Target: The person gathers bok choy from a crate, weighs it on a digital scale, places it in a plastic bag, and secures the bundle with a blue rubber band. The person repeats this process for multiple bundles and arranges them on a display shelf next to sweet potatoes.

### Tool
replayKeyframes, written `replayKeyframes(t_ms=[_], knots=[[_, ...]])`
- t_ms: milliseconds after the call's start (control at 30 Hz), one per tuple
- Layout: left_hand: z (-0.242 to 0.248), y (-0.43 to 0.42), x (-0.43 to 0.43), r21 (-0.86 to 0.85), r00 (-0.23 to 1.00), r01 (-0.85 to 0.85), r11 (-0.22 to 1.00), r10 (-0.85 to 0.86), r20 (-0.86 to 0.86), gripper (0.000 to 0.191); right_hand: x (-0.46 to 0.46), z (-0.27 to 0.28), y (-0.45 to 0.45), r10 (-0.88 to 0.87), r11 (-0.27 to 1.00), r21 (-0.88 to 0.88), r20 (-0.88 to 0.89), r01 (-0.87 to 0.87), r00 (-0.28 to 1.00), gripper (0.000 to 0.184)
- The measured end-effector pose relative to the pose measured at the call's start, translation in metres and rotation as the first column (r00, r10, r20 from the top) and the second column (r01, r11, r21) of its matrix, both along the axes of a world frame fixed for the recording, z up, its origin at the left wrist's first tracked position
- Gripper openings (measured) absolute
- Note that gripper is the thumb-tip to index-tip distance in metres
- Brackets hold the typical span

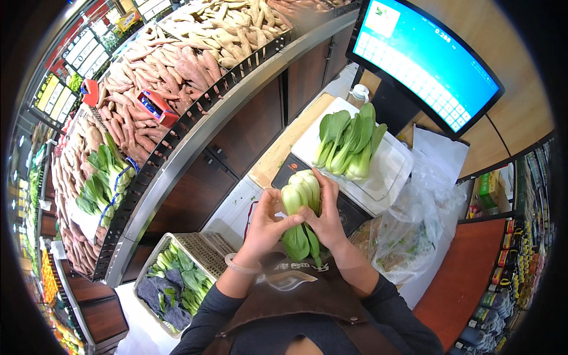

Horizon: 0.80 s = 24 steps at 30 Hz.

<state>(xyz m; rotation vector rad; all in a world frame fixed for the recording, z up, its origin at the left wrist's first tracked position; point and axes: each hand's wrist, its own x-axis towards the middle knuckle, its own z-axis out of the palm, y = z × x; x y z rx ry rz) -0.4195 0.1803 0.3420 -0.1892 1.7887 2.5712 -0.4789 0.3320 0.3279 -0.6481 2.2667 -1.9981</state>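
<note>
Both my left hand (271,217) and my right hand (325,212) are closed around a bunch of bok choy (298,193) in front of my apron. Its pale stem ends point away from me and its green leaves hang toward my body. My thumbs meet over the middle of the bunch. Just beyond my hands, more bok choy (350,146) lies on the white weighing tray (390,153), leaves toward the screen. Under the near edge of that tray is the black body of a scale (350,211).
A touch screen (426,57) stands beyond the tray, near a capped bottle (358,94). Clear plastic bags (412,235) lie to the right. At lower left, a plastic crate (153,257) holds bok choy and a dark cloth (159,288). Sweet potatoes (177,75) fill the railed display at left.
</note>
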Motion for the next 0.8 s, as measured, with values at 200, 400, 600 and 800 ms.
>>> replayKeyframes(t_ms=[200, 400, 600, 800], knots=[[-0.014, 0.011, -0.001, -0.099, 0.971, -0.174, 0.980, 0.154, -0.184, 0.081, 0.001, 0.001, -0.003, 0.425, 0.830, -0.527, 0.389, -0.180, 0.817, 0.076], [-0.003, 0.010, -0.001, 0.323, 0.999, -0.025, 0.946, 0.033, -0.018, 0.106, 0.012, -0.003, -0.015, 0.250, 0.962, -0.161, 0.186, -0.222, 0.950, 0.072], [-0.009, -0.001, 0.006, 0.473, 0.981, -0.127, 0.872, 0.039, 0.191, 0.073, -0.014, 0.000, 0.001, 0.267, 0.890, 0.443, -0.326, -0.103, 0.907, 0.055], [-0.027, -0.025, 0.007, 0.430, 0.960, -0.222, 0.875, 0.121, 0.251, 0.062, -0.110, -0.007, 0.035, 0.577, 0.300, 0.927, -0.364, 0.225, 0.731, 0.069]])
